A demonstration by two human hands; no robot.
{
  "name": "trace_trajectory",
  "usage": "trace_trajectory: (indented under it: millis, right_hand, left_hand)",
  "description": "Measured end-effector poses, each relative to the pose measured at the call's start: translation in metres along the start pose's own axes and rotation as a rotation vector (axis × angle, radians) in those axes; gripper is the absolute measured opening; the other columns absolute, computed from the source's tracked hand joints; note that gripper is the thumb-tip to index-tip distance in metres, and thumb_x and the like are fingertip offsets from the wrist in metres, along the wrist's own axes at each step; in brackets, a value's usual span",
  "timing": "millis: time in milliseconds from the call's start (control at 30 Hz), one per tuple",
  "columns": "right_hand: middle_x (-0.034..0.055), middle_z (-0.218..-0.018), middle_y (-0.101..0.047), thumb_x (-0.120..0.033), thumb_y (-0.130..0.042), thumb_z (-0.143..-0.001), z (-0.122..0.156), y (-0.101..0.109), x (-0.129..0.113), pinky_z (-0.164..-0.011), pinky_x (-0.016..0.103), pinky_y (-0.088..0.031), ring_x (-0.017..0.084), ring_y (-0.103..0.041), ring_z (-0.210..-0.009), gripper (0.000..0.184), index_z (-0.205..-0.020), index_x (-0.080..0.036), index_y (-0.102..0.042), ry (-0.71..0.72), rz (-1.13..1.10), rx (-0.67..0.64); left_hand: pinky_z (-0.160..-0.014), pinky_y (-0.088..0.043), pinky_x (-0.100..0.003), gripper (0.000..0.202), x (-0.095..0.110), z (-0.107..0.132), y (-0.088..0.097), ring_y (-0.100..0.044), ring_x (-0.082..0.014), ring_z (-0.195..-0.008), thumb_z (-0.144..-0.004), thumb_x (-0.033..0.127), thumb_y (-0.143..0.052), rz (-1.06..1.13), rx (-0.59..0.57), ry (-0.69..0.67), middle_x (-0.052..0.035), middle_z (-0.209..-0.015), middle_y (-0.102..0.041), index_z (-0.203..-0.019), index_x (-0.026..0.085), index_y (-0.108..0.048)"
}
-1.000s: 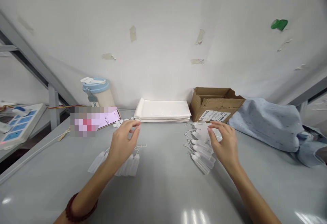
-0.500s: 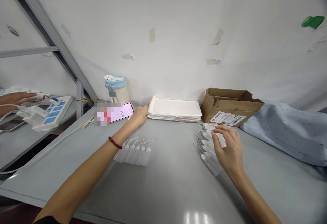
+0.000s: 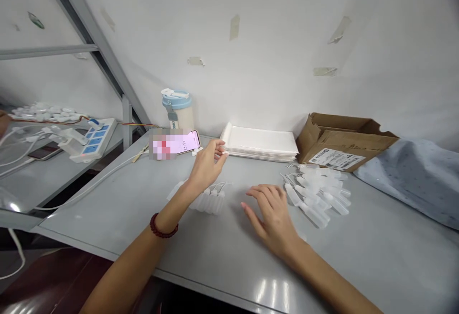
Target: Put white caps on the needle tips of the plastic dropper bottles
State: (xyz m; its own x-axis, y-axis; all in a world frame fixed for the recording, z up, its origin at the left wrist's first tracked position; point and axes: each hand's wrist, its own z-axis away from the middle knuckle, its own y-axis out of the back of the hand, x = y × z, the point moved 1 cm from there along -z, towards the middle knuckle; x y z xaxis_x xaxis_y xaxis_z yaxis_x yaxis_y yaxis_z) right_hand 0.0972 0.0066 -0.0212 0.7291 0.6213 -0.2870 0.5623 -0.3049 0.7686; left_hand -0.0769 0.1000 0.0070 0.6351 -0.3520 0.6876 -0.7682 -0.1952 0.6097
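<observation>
My left hand (image 3: 208, 163) reaches to the near left corner of a stack of white padded envelopes (image 3: 263, 139). Its thumb and fingers are apart at that corner and appear to touch it. Below my left wrist lies a row of small translucent squeeze bottles (image 3: 214, 203) with thin tethered caps, partly hidden by the forearm. My right hand (image 3: 270, 211) hovers low over the grey table, fingers spread and empty. Just right of it lies a loose pile of similar translucent bottles (image 3: 317, 192), pointing various ways.
An open cardboard box (image 3: 344, 144) with a label stands right of the envelopes, beside light blue cloth (image 3: 405, 175). At the back left are a lit phone (image 3: 188, 143) and a blue-lidded cup (image 3: 179, 111). A power strip (image 3: 98, 139) and cables occupy the left table, by another person's hand (image 3: 3, 123).
My right hand has moved left, away from the right-hand bottles, uncovering more of them. My left hand stays by the envelopes, its fingers now spread more. The camera view has shifted.
</observation>
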Motion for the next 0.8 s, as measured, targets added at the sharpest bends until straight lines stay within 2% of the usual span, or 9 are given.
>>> trace_trajectory:
  millis: [133, 200, 300, 433, 567, 700, 733, 767, 800]
  right_hand:
    - [0.0141, -0.103, -0.060, -0.034, -0.056, -0.086, -0.009, -0.014, -0.014, -0.079, 0.041, -0.044, 0.026, -0.056, -0.094, 0.034, -0.112, -0.013, -0.051, 0.010, -0.064, -0.208]
    - [0.0168, -0.108, -0.058, -0.037, -0.057, -0.085, -0.005, -0.017, -0.016, -0.079, 0.041, -0.045, 0.028, -0.055, -0.097, 0.040, -0.115, -0.011, -0.050, 0.037, -0.046, -0.240]
    - [0.0197, -0.108, -0.058, -0.034, -0.054, -0.087, 0.012, -0.010, -0.007, -0.079, 0.043, -0.043, 0.030, -0.053, -0.099, 0.036, -0.112, -0.009, -0.052, 0.103, 0.081, -0.223]
    - [0.0189, -0.102, -0.061, -0.029, -0.052, -0.089, 0.031, 0.006, 0.025, -0.079, 0.047, -0.040, 0.031, -0.056, -0.093, 0.020, -0.100, -0.012, -0.058, 0.178, 0.310, -0.162]
    - [0.0174, -0.096, -0.063, -0.023, -0.048, -0.090, 0.021, 0.021, 0.054, -0.077, 0.043, -0.041, 0.028, -0.057, -0.090, 0.015, -0.095, -0.013, -0.057, 0.163, 0.318, -0.066]
    - [0.0139, -0.091, -0.064, -0.019, -0.048, -0.089, 0.012, 0.053, 0.058, -0.073, 0.038, -0.042, 0.024, -0.058, -0.086, 0.009, -0.094, -0.015, -0.055, 0.110, 0.301, 0.028]
    - [0.0109, -0.084, -0.063, -0.020, -0.049, -0.088, 0.016, 0.064, 0.057, -0.070, 0.037, -0.042, 0.023, -0.058, -0.079, 0.007, -0.090, -0.016, -0.055, 0.070, 0.281, 0.035]
    - [0.0071, -0.076, -0.062, -0.021, -0.048, -0.089, 0.021, 0.074, 0.057, -0.065, 0.034, -0.042, 0.020, -0.057, -0.070, 0.008, -0.085, -0.018, -0.054, 0.030, 0.268, -0.024]
    - [0.0047, -0.071, -0.061, -0.023, -0.047, -0.089, 0.030, 0.084, 0.057, -0.061, 0.033, -0.042, 0.019, -0.057, -0.064, 0.010, -0.083, -0.019, -0.054, -0.025, 0.260, -0.147]
  left_hand:
    - [-0.075, -0.052, -0.031, 0.023, -0.003, 0.002, 0.002, -0.062, -0.0150, -0.079, -0.082, 0.023, -0.052, 0.071, 0.057, 0.007, -0.0046, -0.089, -0.064, -0.104, 0.015, -0.052]
    - [-0.074, -0.052, -0.030, 0.022, -0.007, 0.000, 0.005, -0.062, -0.0151, -0.079, -0.082, 0.024, -0.053, 0.092, 0.083, 0.019, -0.0047, -0.088, -0.064, -0.102, 0.015, -0.052]
    - [-0.074, -0.051, -0.029, 0.022, -0.008, 0.000, 0.009, -0.062, -0.0152, -0.079, -0.081, 0.024, -0.054, 0.126, 0.115, 0.034, -0.0044, -0.088, -0.064, -0.101, 0.015, -0.053]
    - [-0.070, -0.051, -0.028, 0.024, 0.000, 0.005, 0.010, -0.062, -0.0147, -0.077, -0.080, 0.025, -0.056, 0.126, 0.131, 0.037, -0.0035, -0.089, -0.064, -0.102, 0.016, -0.054]
    - [-0.069, -0.050, -0.027, 0.026, 0.008, 0.010, 0.006, -0.062, -0.0153, -0.079, -0.081, 0.025, -0.056, 0.093, 0.127, 0.012, -0.0039, -0.092, -0.064, -0.105, 0.016, -0.054]
    - [-0.072, -0.050, -0.028, 0.026, 0.006, 0.010, 0.003, -0.062, -0.0154, -0.080, -0.081, 0.025, -0.057, 0.102, 0.123, 0.019, -0.0042, -0.091, -0.064, -0.105, 0.015, -0.054]
    - [-0.071, -0.050, -0.027, 0.026, 0.006, 0.009, 0.003, -0.062, -0.0155, -0.080, -0.081, 0.025, -0.057, 0.104, 0.126, 0.026, -0.0044, -0.091, -0.064, -0.105, 0.015, -0.054]
    - [-0.071, -0.050, -0.027, 0.026, 0.005, 0.009, 0.003, -0.062, -0.0155, -0.080, -0.081, 0.026, -0.057, 0.106, 0.128, 0.033, -0.0044, -0.090, -0.064, -0.104, 0.014, -0.054]
    - [-0.070, -0.049, -0.027, 0.026, 0.004, 0.009, 0.004, -0.062, -0.0155, -0.079, -0.081, 0.026, -0.057, 0.107, 0.131, 0.037, -0.0045, -0.090, -0.064, -0.104, 0.014, -0.054]
